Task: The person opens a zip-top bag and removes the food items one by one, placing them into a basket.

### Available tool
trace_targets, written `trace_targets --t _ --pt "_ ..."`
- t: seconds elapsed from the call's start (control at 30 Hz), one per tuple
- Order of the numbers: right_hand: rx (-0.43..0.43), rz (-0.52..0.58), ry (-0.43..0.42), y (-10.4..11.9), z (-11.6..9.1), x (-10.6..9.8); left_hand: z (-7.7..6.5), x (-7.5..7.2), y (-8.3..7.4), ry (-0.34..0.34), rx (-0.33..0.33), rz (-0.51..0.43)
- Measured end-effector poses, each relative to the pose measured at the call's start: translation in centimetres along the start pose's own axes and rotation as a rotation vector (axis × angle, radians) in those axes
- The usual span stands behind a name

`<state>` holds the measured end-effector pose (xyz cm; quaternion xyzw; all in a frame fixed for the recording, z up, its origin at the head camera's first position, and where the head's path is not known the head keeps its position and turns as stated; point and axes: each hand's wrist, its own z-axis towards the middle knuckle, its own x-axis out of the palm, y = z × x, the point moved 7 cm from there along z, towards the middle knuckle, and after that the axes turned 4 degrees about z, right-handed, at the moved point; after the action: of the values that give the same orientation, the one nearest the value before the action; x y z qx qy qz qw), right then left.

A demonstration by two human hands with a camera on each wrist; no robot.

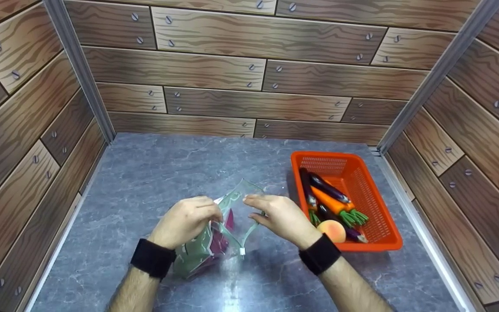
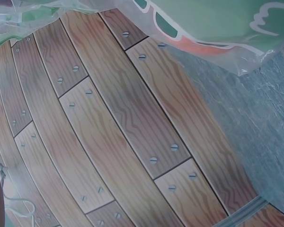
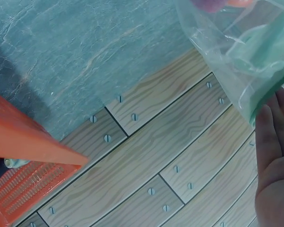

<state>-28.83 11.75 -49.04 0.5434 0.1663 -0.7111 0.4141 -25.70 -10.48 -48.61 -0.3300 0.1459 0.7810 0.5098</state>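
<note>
A clear and green zip bag [image 1: 191, 258] stands with its mouth spread in the middle of the table, a white slider [image 1: 242, 251] at one end of its seal. Inside shows something purple-pink, whose kind is hidden by the printed film. At the near left rim, my left hand [image 1: 189, 220] pinches the bag with curled fingers. My right hand [image 1: 285, 217] is at the opposite rim, fingers extended and thumb apart. In the right wrist view, that hand's fingertips [image 3: 264, 116] lie right at the bag's green edge.
An orange plastic basket [image 1: 377, 203] stands on the right. It holds several eggplants [image 1: 329, 187], carrots [image 1: 329, 200] with green tops and a peach [image 1: 332, 231]. Wood-patterned walls [image 1: 215, 69] enclose the grey marbled table [image 1: 167, 162] at the back and sides.
</note>
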Motion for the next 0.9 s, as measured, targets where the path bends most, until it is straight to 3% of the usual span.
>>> trace_targets --t 0.33,0.63,0.9 --pt "-0.041 -0.051 0.081 0.3 0.4 1.9 -0.1 0.1 0.0 0.001 0.0 -0.008" --pt "-0.069 -0.084 0.22 0.8 2.0 4.2 -0.1 0.1 0.0 0.001 0.001 -0.016" --pt "-0.101 -0.109 0.25 0.9 2.6 5.4 -0.5 0.4 0.2 0.028 -0.031 -0.009"
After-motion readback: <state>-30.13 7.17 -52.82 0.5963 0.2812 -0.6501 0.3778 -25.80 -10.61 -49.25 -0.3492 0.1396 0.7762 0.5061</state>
